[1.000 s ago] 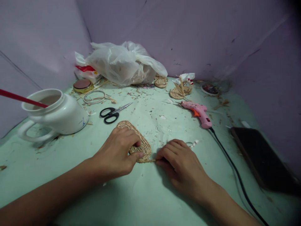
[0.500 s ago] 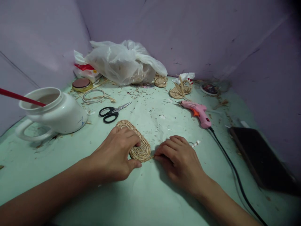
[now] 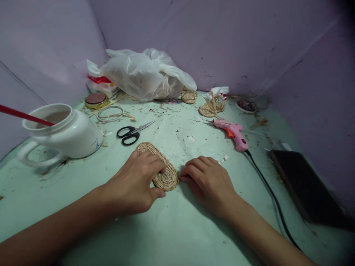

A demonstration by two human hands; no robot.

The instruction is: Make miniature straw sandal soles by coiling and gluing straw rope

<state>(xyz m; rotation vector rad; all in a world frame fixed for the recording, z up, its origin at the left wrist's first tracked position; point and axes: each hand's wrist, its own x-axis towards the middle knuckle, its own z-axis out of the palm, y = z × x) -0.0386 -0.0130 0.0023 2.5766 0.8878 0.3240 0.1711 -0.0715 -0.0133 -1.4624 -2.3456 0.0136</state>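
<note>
An oval coil of braided straw cord [image 3: 167,178] lies flat on the pale green table in front of me. My left hand [image 3: 142,181] grips it from the left, fingers over its top and thumb at the near edge, covering part of the coil. At the coil's right end, my right hand [image 3: 206,181] is closed in a pinch, fingertips right by the rim. The cord's loose end seems to be between those fingertips, mostly hidden by them.
Black-handled scissors [image 3: 133,133] lie beyond my left hand. A pink glue gun [image 3: 230,132] with a black cable [image 3: 273,195] and a dark phone [image 3: 305,184] are on the right. A white mug [image 3: 72,135] stands left; a plastic bag [image 3: 144,75] sits by the wall.
My right hand has shifted slightly up and left, closer to the coil. The short stretch of cord that showed between coil and fingertips no longer shows. My left hand stays in place.
</note>
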